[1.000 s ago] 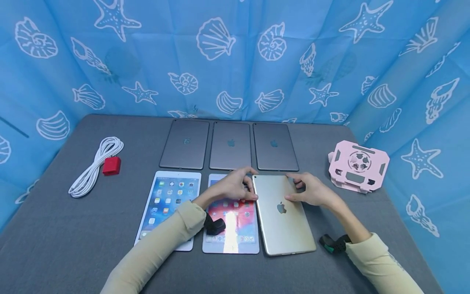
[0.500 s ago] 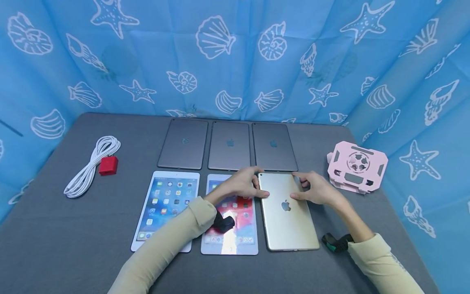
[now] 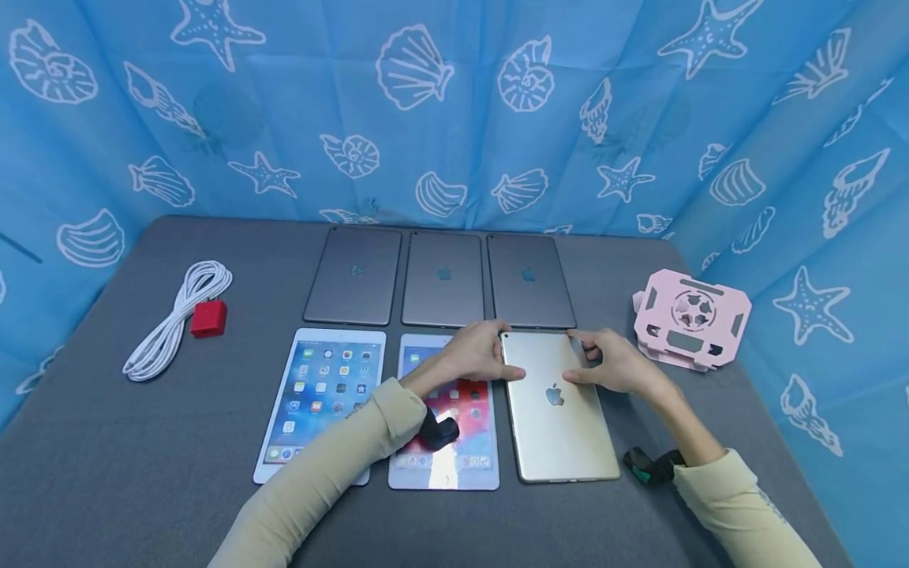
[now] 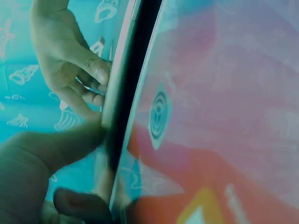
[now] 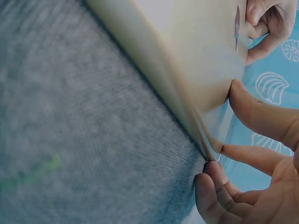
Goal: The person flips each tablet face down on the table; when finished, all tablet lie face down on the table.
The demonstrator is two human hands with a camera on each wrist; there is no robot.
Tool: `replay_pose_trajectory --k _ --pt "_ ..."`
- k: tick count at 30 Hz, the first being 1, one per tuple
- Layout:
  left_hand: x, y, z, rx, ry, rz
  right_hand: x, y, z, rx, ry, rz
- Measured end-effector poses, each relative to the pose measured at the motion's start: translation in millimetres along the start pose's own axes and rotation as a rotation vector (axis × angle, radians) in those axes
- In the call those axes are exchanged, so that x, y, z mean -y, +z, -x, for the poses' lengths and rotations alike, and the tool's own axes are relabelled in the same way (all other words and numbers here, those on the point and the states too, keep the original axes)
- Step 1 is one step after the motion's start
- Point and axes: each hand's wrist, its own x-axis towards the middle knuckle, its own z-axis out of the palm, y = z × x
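A gold tablet (image 3: 564, 434) lies back up on the grey table, at the right end of the front row. With its thumb on the back, my left hand (image 3: 477, 353) grips the upper left edge. My right hand (image 3: 616, 363) holds the upper right corner; in the right wrist view its thumb (image 5: 254, 109) presses the back and other fingers touch the edges. Left of the gold tablet is a white tablet (image 3: 443, 473) with a lit red and blue screen, partly hidden under my left wrist. Another lit white tablet (image 3: 323, 379) lies farther left, partly covered by my sleeve.
Behind stand in a row three dark grey tablets: left (image 3: 353, 292), middle (image 3: 443, 296) and right (image 3: 531, 296), all back up. A pink stand (image 3: 692, 319) is at the right. A coiled white cable (image 3: 173, 323) and red charger (image 3: 209, 318) lie left. A blue curtain (image 3: 454, 102) hangs behind.
Both hands have shifted the gold tablet slightly to the right and turned it a little straighter, widening the gap to the middle white tablet. Over the last half second it has barely moved.
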Motion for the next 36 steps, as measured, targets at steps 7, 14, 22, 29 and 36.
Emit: replay_pose_trajectory --k 7,14,22,29,36 --pt "0.9 3.3 0.5 -0.052 0.035 -0.027 -1.8 0.9 -2.2 -0.002 -0.036 -0.003" --pt "0.0 3.5 2.3 -0.064 0.030 0.006 -0.3 0.0 -1.9 0.009 -0.014 0.025" --pt "1.9 4.1 2.0 -0.090 0.055 0.003 -1.1 1.9 -1.7 0.008 -0.011 0.045" --pt "1.0 5.9 1.0 -0.099 0.059 0.006 -2.1 0.9 -0.9 0.007 -0.008 0.039" --pt "6.9 7.2 1.6 -0.112 0.099 0.018 2.7 6.1 1.0 -0.046 -0.007 0.067"
